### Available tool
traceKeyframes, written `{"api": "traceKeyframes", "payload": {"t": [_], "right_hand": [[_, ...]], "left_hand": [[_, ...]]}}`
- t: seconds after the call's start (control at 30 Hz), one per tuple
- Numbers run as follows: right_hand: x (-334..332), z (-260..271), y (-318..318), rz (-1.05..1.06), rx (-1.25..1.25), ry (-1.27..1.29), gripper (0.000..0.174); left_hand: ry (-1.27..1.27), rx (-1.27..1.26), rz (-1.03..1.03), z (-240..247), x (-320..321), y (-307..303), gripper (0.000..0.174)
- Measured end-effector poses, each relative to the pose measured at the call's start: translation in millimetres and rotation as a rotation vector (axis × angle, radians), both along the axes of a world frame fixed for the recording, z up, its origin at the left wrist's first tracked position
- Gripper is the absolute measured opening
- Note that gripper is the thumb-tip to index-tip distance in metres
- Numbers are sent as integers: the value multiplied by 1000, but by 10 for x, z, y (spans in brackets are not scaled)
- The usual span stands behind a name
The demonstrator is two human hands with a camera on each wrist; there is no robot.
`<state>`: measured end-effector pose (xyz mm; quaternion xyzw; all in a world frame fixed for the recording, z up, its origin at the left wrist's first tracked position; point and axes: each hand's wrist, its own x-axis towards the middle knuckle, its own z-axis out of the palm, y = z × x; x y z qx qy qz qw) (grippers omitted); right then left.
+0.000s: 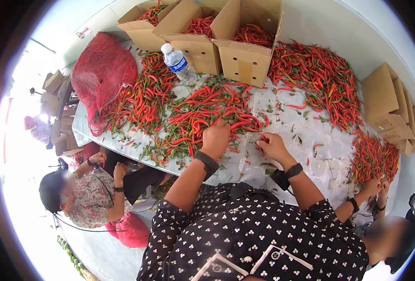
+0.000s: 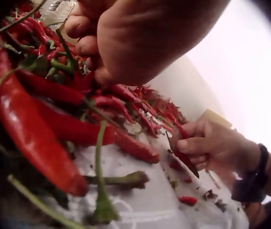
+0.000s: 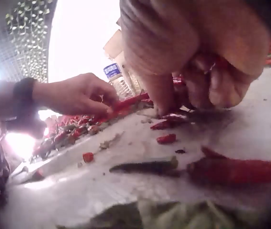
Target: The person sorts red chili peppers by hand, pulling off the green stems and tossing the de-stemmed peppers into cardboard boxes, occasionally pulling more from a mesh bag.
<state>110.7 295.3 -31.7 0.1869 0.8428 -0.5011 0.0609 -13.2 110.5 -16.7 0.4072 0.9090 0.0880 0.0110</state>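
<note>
Busy scene, honestly. The white-covered tabletop (image 1: 306,136) is buried in chilies: one heap (image 1: 320,75) up at 1 o'clock, a smaller heap (image 1: 373,157) out at 3 o'clock, and the middle chili pile (image 1: 202,110) dead ahead at 12. Behind that stand three open cardboard boxes (image 1: 245,61), all holding chilies, with a water bottle (image 1: 178,62) lying just beside them at 11. A stuffed red mesh sack (image 1: 102,70) sits at 10 o'clock and flattened cartons (image 1: 390,103) lean at 2. Another person (image 1: 83,194) sits low at 8 o'clock, and someone else's hands (image 1: 373,187) work the small heap at 4. Loose stems and bits litter the sheet between the hands, and the heaps crowd both sides.

The grip now. The left hand (image 1: 215,136) is dug into the near edge of the middle pile, fingers curled tight, and the right wrist view shows a long red chili (image 3: 128,101) sticking out from its fingertips. The right hand (image 1: 273,146) sits just beside it at 1 o'clock on barer sheet, thumb and fingers closed in a pinch on a dark red chili (image 2: 185,160), low against the tabletop.
</note>
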Motion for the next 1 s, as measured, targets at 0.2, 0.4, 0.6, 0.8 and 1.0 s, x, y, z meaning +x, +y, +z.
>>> {"api": "traceKeyframes", "payload": {"t": [0.2, 0.4, 0.6, 0.8, 1.0], "right_hand": [[-133, 204, -108, -150, -796, -84, 17], [-279, 241, -391, -80, -714, -14, 14], [-297, 236, -499, -58, -634, 191, 11], [-238, 352, -460, 43, -1307, 20, 14], [-203, 515, -429, -288, -1363, 39, 18]], "left_hand": [[-681, 475, 144, 355, 39, -70, 17], [-1148, 661, 253, 628, 227, -69, 15], [-1195, 743, 278, 575, 259, -133, 17], [-1952, 1020, 249, 310, 189, -267, 15], [-1592, 707, 211, 387, 124, -397, 18]]}}
